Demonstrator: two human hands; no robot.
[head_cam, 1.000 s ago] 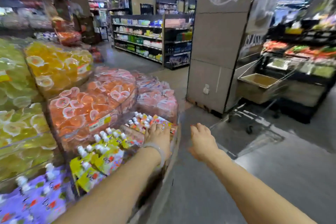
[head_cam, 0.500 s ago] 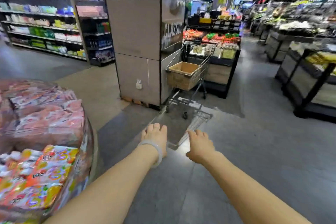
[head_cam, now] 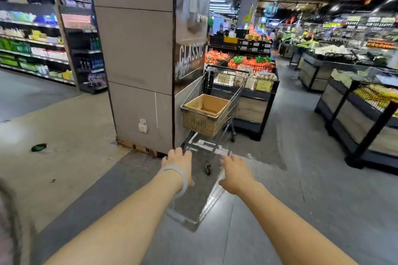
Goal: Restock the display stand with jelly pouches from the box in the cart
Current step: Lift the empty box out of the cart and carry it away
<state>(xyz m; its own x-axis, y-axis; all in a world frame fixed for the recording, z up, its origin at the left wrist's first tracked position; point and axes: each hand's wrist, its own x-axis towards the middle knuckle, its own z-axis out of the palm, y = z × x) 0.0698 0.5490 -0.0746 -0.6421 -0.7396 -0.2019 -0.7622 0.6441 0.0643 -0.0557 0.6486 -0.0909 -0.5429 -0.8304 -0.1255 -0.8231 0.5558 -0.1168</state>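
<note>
Two bare arms are being held out ahead over the grey shop floor, seen from a head-worn camera. The left hand, palm down and with a pale bangle being worn at its wrist, is being kept loose and empty, its fingers lightly spread; the right hand is likewise being held empty, its fingers relaxed and slightly bent. Nothing is being touched by either hand. Ahead of them, and well apart, a wire shopping cart is being shown parked just beside a broad grey pillar, on whose side face the word "CLASSIC" is being displayed. An open cardboard box is being carried in the cart's basket; whether jelly pouches are lying inside it cannot be told from this angle. Behind the cart, a dark display counter stacked with red and green packets is being seen, and further counters are being lined along the aisle to the right. Shelves of goods are being shown far to the left. At the lower left edge, only a blurred sliver that cannot be identified is being caught.
</note>
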